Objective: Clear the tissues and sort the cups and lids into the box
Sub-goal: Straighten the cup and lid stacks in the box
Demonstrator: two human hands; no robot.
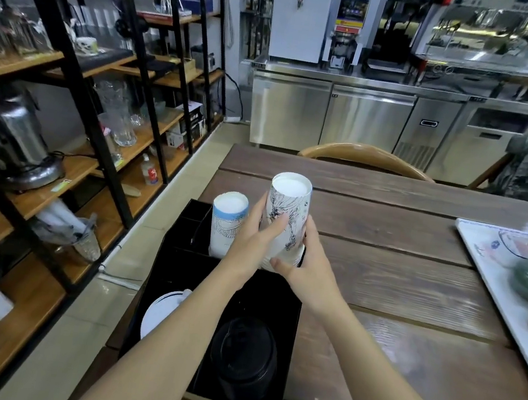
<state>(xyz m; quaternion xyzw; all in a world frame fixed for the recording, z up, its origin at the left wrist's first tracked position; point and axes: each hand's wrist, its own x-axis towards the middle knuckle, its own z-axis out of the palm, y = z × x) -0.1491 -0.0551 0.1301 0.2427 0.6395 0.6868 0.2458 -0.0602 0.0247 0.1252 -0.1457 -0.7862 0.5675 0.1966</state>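
1. The black box [284, 338] at the table's [413, 288] left edge already holds a blue-printed cup stack [228, 225], black lids [243, 363] and white lids [160, 314]; no tissues show; sorting looks nearly done.
2. The inverted sketch-printed cup stack [287, 220] stands over the far compartment; whether it's seated, I can't tell.
3. The left hand [258, 233] wraps its side; the right hand [305, 266] cups its base; both partly curled, gripping.

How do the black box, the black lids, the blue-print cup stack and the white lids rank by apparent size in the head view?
1. black box
2. black lids, nearest the camera
3. blue-print cup stack

The white lids are partly hidden behind the left forearm, so they stay unranked.
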